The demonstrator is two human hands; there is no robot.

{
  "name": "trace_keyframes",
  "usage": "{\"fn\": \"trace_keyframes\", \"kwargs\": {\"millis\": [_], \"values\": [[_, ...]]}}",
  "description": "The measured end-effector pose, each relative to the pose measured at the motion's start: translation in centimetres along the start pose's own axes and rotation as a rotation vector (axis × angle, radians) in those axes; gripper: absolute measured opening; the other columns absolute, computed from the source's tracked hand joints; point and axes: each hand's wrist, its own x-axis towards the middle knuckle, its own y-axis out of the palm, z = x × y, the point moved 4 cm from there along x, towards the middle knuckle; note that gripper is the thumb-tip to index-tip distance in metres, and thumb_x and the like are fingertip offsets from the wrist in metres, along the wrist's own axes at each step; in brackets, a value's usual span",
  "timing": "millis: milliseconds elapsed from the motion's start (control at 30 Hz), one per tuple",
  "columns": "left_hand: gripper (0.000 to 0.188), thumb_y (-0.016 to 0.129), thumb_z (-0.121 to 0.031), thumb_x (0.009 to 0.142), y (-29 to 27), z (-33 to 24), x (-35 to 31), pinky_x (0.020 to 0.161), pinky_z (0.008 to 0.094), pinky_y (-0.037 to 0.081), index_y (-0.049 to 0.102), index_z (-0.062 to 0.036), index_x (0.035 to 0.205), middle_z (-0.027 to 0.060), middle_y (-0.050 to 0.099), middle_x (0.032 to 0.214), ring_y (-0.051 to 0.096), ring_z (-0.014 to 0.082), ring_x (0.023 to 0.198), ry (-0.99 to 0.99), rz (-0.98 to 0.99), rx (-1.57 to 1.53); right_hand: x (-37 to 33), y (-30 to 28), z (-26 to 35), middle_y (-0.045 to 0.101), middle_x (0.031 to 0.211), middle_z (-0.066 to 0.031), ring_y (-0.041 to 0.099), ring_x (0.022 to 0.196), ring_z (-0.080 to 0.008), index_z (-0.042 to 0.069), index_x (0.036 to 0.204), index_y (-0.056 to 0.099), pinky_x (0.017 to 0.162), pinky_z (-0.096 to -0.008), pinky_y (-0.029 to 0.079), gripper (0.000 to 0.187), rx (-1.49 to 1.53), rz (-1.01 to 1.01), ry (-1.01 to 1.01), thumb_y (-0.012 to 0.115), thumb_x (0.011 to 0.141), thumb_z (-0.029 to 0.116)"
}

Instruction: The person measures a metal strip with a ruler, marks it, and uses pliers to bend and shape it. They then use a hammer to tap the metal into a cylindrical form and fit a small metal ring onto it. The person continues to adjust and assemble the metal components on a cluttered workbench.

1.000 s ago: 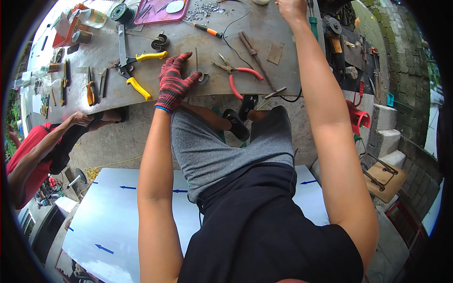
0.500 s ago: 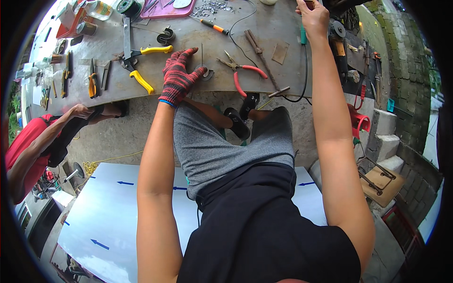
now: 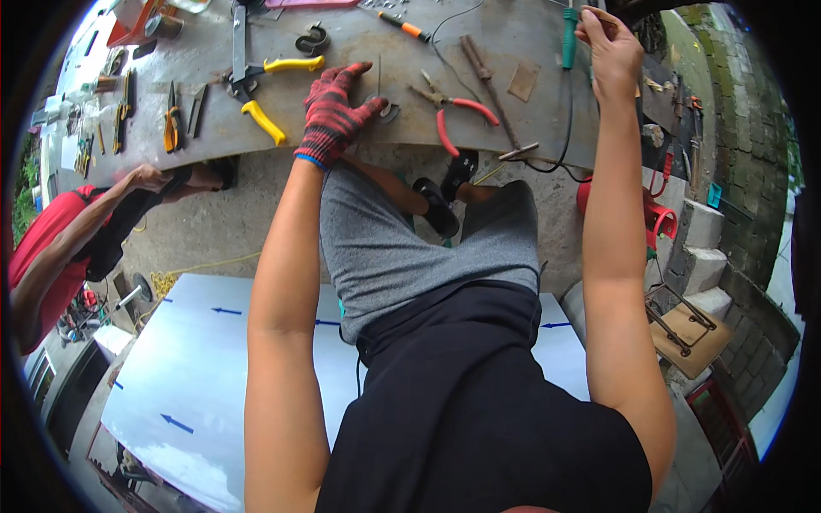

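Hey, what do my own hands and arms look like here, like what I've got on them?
Your left hand wears a red-and-black striped knit glove with blue cuff edging. Your right hand is bare, and neither forearm is sleeved.

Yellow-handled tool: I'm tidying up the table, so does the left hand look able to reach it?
Probably yes: the gloved left hand is close beside the yellow-handled tool, and nothing covers its handles.
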Motion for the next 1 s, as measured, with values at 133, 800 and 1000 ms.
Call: {"fn": "trace_keyframes", "kwargs": {"millis": [133, 800, 1000], "values": [[0.073, 0.084, -0.050, 0.076, 0.3, -0.1, 0.2, 0.111, 0.0472, 0.043, 0.061, -0.0277, 0.142, 0.0145, 0.059, 0.138, 0.053, 0.0366, 0.130, 0.018, -0.007, 0.030, -8.3, 1.6, 3.1, 0.075, 0.091, -0.0040, 0.069, 0.081, -0.0117, 0.001, 0.109, 0.075, 0.076, -0.0265, 0.055, 0.017, 0.059, 0.158, 0.024, 0.073, 0.098, 0.014], [0.081, 0.089, -0.048, 0.072, 0.1, -0.6, 0.1, 0.115, 0.0461, 0.040, 0.060, -0.0281, 0.144, 0.0142, 0.055, 0.142, 0.051, 0.0347, 0.133, -0.020, 0.004, 0.107, -22.7, 9.6, 2.6, 0.074, 0.093, -0.0027, 0.068, 0.081, -0.0068, 0.001, 0.106, 0.075, 0.075, -0.0236, 0.054, 0.015, 0.060, 0.246, 0.293, 0.074, 0.096, 0.012], [0.081, 0.089, -0.049, 0.072, 0.3, 0.1, 0.2, 0.115, 0.0454, 0.040, 0.060, -0.0280, 0.144, 0.0145, 0.055, 0.142, 0.050, 0.0347, 0.135, 0.020, -0.012, 0.102, -22.3, 9.6, 2.0, 0.075, 0.096, -0.0029, 0.068, 0.086, -0.0074, -0.002, 0.113, 0.073, 0.078, -0.0229, 0.055, 0.020, 0.144, 0.253, 0.340, 0.073, 0.098, 0.011]]}}
